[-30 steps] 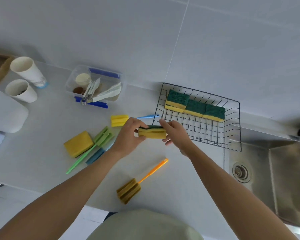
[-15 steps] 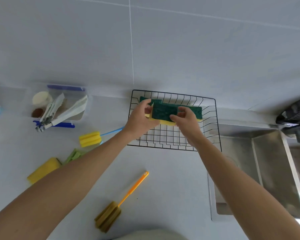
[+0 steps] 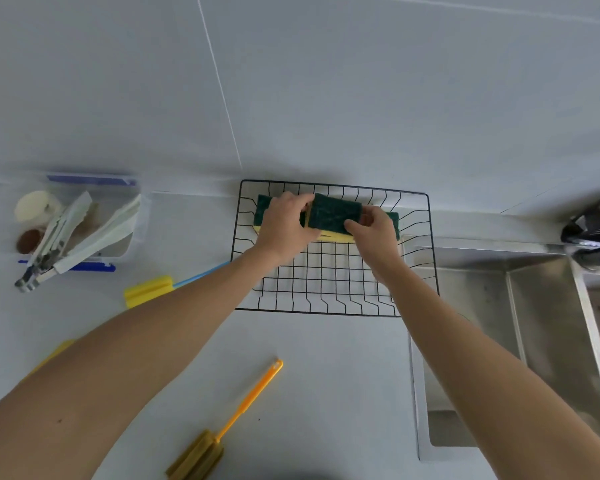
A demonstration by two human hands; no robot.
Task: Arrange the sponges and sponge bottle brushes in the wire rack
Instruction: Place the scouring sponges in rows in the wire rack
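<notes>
A rectangular sponge with a dark green scouring top and a yellow foam underside (image 3: pixel 333 216) is held level between both hands over the back part of the black wire rack (image 3: pixel 329 296), just above the row of green-and-yellow sponges (image 3: pixel 394 221) already lying along the rack's rear wall; how many lie in that row cannot be told, since the hands and the held sponge cover most of it. The left hand (image 3: pixel 284 225) grips the sponge's left end with its fingers curled round it, and the right hand (image 3: pixel 373 226) pinches the right end, fingers bent over the top edge. The rack sits on the pale grey desk (image 3: pixel 326 375) against the tiled wall. On the desk lie two sponge bottle brushes in plain view: one with a bright yellow foam head and a blue handle (image 3: pixel 149 291) just left of the rack, partly hidden by the left forearm, and one with a mustard foam head and an orange handle (image 3: pixel 222 434) nearer the person. A yellow sponge edge (image 3: pixel 58 349) peeks out beside the left arm. Further left stands a clear plastic box with blue clips (image 3: pixel 94 220) holding white-handled tools. A steel sink (image 3: pixel 534 334) lies right of the rack
</notes>
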